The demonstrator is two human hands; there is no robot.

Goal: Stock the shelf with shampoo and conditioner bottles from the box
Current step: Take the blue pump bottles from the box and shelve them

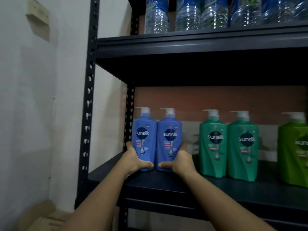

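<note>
The left hand (133,160) clamps one blue Sunsilk pump bottle (144,140) and the right hand (180,161) its twin (169,141), both touching near the shelf (166,185) front edge, where uneven release could topple them into the green bottles (228,147).

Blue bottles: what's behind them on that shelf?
Behind the two blue bottles, held by the left hand and right hand, only the reddish-brown back panel shows above their pumps. The shelf space directly behind them is covered by the bottles.
</note>
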